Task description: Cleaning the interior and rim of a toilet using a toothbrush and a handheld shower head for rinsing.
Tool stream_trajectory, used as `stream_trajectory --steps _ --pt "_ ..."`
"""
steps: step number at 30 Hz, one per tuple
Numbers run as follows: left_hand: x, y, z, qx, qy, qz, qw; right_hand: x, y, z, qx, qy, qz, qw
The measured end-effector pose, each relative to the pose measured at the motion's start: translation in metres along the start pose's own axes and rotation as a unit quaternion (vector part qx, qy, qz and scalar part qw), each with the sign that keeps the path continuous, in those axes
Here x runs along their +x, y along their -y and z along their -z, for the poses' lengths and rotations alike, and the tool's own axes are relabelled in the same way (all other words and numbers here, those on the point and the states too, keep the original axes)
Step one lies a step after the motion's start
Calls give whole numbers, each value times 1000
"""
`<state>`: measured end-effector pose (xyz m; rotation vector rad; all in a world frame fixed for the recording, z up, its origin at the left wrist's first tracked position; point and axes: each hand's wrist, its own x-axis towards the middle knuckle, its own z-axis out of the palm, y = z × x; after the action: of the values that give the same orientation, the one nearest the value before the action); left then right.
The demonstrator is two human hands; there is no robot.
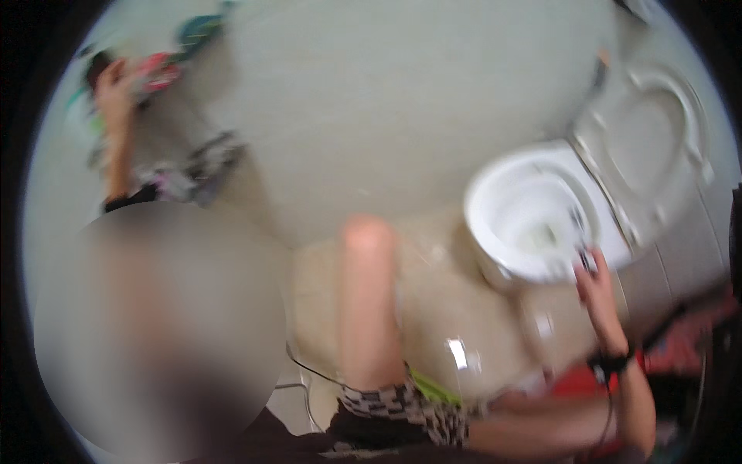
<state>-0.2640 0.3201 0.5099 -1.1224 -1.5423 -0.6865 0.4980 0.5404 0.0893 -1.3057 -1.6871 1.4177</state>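
My right hand (pixel 598 290) is over the near right rim of a white toilet bowl (pixel 484 203). It grips a slim grey-and-dark tool (pixel 584 255) whose far end points into the bowl; blur hides what kind it is. The raised toilet seat (pixel 690 104) rests back to the right. Far off at the upper left, my left hand (pixel 115 87) is beside a red-and-white item (pixel 159 72) and a dark one, too smeared to tell whether it holds either. Black bands circle both wrists.
A patterned cloth item (pixel 217 153) lies below the left-hand items, with a dark green object (pixel 200 32) above them. My bare knee (pixel 368 249) juts over beige floor tiles (pixel 440 307). A thin black cord (pixel 313 368) runs near my lap. Red items (pixel 585 380) sit at lower right.
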Motion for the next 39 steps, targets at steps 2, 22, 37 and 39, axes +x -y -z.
stream_trajectory --steps 2,22,37,39 --pt "-40 -59 -9 -193 157 23 968 10 30 -5 -3 -18 -8 1000" --pt "-293 -450 -98 -573 655 368 328 -13 -23 -69 -271 -122 37 954" --pt "-289 -446 -98 -604 656 339 299 -24 -16 -135 -243 -244 24 938" --pt "-288 -449 -99 -613 653 330 299 -25 -16 -141 -238 -255 -3 937"
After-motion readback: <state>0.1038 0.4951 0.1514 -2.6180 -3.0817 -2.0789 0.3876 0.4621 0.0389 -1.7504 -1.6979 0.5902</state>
